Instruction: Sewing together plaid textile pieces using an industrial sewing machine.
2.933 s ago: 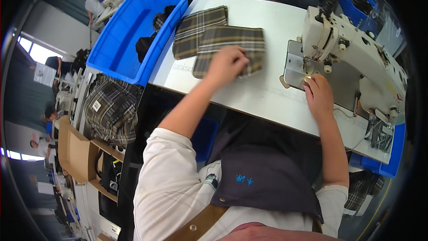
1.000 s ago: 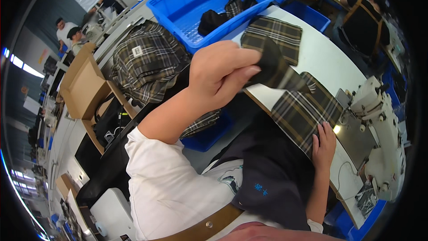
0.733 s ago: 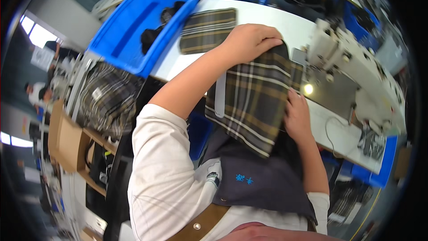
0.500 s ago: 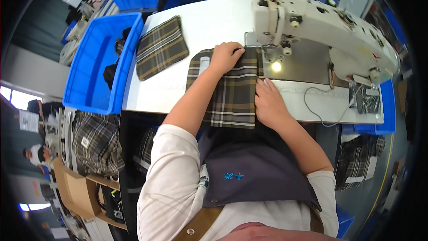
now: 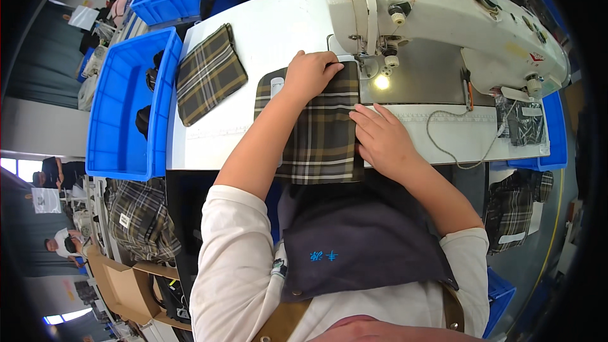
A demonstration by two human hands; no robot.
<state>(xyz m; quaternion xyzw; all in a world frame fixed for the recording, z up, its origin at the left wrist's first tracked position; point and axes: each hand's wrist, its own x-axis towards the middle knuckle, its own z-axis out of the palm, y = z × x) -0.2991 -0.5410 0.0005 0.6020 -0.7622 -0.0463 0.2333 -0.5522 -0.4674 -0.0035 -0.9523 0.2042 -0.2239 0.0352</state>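
A white worktable [image 5: 278, 19] carries a cream industrial sewing machine [image 5: 443, 12] with a small lamp lit beside its needle, and blue plastic bins [image 5: 123, 101] stand along the table's left edge and behind it. To the left, lower down, a cardboard box [image 5: 120, 282] and a heap of checked cloth [image 5: 136, 218] sit by the floor (another person shows small at the far left rim).

A dark plaid fabric piece in brown, grey and cream [image 5: 323, 133] lies flat on the table in front of the machine, its near end hanging over the table edge. The left hand [image 5: 310, 75] lies palm-down on the piece's far end, fingers curled over the edge next to the needle, pressing rather than gripping. The right hand [image 5: 383, 139] rests on the piece's right edge with its fingers spread and flat, holding nothing.

A second folded plaid piece [image 5: 209, 75] lies apart, near the bin. The needle itself is hard to make out, and the bin contents are dark and unclear.
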